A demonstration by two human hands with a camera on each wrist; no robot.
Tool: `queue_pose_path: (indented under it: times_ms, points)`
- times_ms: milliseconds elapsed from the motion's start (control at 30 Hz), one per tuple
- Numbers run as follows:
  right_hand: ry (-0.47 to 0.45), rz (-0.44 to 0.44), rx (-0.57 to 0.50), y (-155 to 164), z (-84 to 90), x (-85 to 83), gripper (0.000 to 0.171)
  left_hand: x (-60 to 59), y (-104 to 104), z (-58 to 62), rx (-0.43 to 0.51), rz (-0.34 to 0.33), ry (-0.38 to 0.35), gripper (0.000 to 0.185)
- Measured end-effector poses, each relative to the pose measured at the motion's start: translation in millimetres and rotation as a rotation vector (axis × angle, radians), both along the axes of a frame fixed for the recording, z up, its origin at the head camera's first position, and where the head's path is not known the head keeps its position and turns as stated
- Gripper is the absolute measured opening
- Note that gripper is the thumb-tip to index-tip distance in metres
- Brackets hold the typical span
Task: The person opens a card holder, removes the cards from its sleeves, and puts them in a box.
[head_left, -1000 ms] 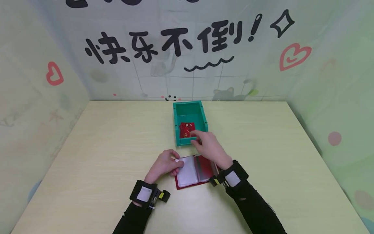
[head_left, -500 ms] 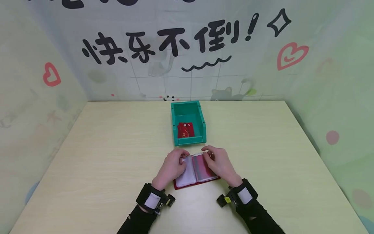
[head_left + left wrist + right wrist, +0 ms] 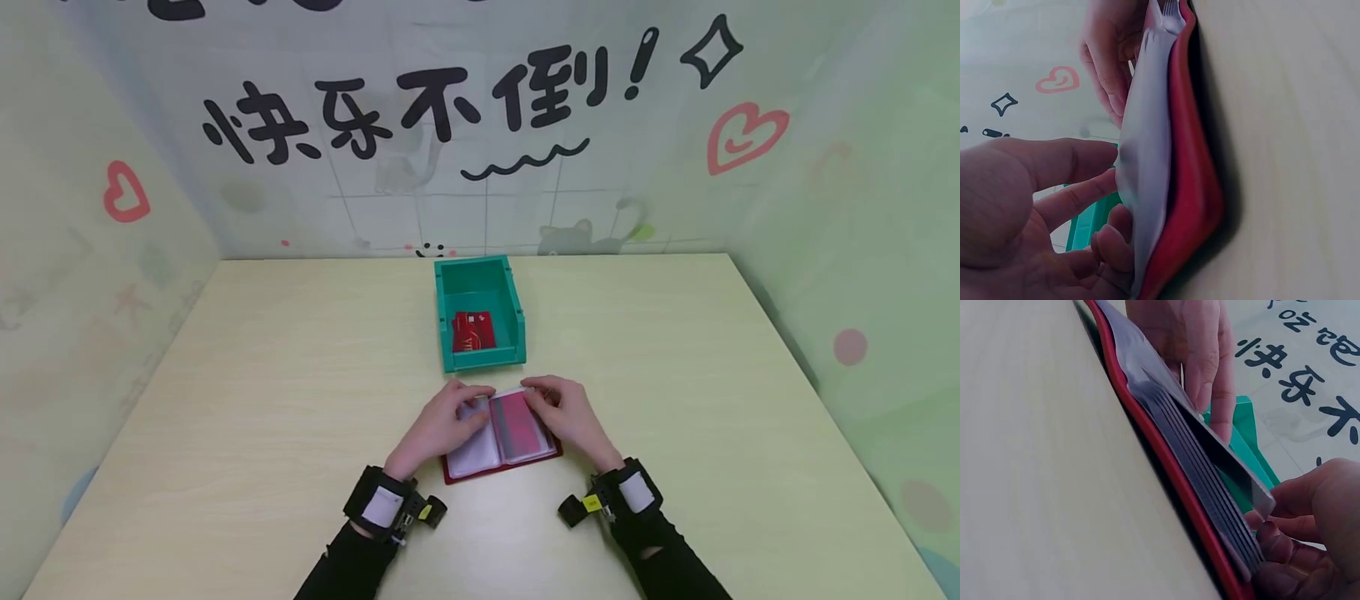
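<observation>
A small card holder (image 3: 463,467) with a red cover lies spread on the table, its clear sleeves showing. In its right-hand sleeve a pinkish-red card (image 3: 519,427) with a grey band shows through. My right hand (image 3: 572,414) pinches the top right corner of the uppermost sleeve page (image 3: 1235,470), which is lifted off the stacked sleeves (image 3: 1200,472). Over the left page, my left hand (image 3: 442,423) has thumb and fingertips at the page near its top edge, fingers fairly straight in the right wrist view.
Behind the card holder stands a teal bin (image 3: 483,361) with several red cards (image 3: 474,331) at its near end. The wooden table (image 3: 300,375) meets a printed backdrop (image 3: 360,200) at its back edge. Each wrist wears a black strap with a camera.
My right hand has come back from the bin to the holder's top right corner. My left hand has shifted right toward the holder's spine. The bin stays put.
</observation>
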State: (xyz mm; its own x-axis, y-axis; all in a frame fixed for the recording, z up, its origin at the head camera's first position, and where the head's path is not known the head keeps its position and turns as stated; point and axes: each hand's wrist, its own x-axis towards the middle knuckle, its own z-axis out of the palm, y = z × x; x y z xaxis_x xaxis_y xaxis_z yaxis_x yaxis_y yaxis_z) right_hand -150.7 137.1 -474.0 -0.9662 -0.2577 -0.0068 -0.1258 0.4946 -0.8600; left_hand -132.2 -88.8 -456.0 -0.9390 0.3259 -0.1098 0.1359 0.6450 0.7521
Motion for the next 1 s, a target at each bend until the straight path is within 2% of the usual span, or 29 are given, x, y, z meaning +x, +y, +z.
queue_pose_path:
  times_ms: [200,400,600,700,833,1000]
  points:
    - [0.011,-0.010,-0.048,0,-2.9,1.7,0.023,0.0,-1,-0.1,0.021,0.003,-0.025,0.035]
    - [-0.001,-0.052,-0.159,-1,-5.4,3.9,0.022,-0.8,-2,-1.8,0.030,0.004,-0.037,0.038]
    - [-0.016,-0.081,-0.250,-5,-6.4,11.8,0.037,-3.4,-6,-1.9,0.149,0.006,-0.056,0.039]
    - [-0.023,-0.062,-0.247,-7,-5.4,14.5,0.038,-3.5,-7,-1.0,0.167,0.011,-0.070,0.035]
    - [-0.030,-0.046,-0.216,-7,-5.8,12.7,0.037,-2.9,-5,1.3,0.131,0.017,-0.053,0.030]
    - [-0.034,-0.034,-0.201,-6,-6.2,8.0,0.039,0.4,0,3.7,0.028,0.068,-0.019,0.033]
